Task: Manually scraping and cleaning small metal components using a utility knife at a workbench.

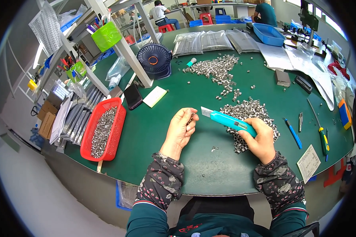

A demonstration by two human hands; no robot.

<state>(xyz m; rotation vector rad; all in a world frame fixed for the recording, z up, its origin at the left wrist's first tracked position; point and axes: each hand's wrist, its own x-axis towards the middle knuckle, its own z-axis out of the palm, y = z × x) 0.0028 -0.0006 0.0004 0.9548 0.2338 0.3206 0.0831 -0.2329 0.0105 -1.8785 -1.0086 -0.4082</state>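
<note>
The right hand point(261, 138) is gripping a teal utility knife point(230, 121), blade angled toward the left hand point(180, 128), which is pinching a small metal ring point(191, 117) in closed fingers, presenting it to the edge. Both are hovering near the desk's front edge, beside the ring pile point(249, 112) for easy reach.

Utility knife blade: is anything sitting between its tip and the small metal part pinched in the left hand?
Nothing visible. The utility knife, held in the right hand, points its blade across a bare strip of green table toward the small metal part in the left hand. The pile of metal rings lies behind the knife, off that line.
</note>
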